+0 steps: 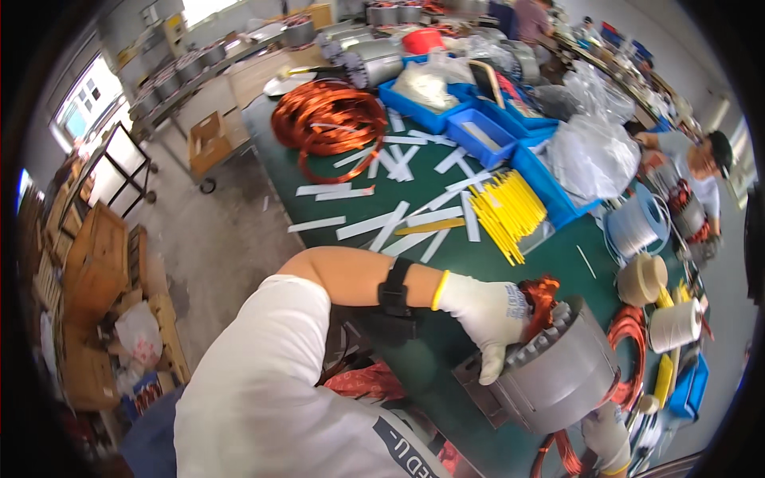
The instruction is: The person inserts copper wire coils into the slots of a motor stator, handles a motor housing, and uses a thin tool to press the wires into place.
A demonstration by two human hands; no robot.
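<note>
A grey, round motor stator (558, 370) lies on its side on the green table, with slot teeth showing along its near-left rim. My left hand (486, 315), in a white glove, is at that rim. Its fingers close against a copper coil (542, 299) that bulges from the stator's bore, and its thumb stretches down over the rim; the fingertips are hidden. At the stator's opposite end, low in the view, is my right hand (607, 436), also gloved. Loops of copper wire (564, 454) hang beside it. Its fingers are partly hidden by the stator and blurred.
White paper strips (374, 227) and a stack of yellow strips (506, 211) lie beyond the stator. Farther back sit a big copper wire coil (331, 119) and blue bins (482, 139). Thread spools (673, 325) stand at right. Another person (693, 171) works at the far right.
</note>
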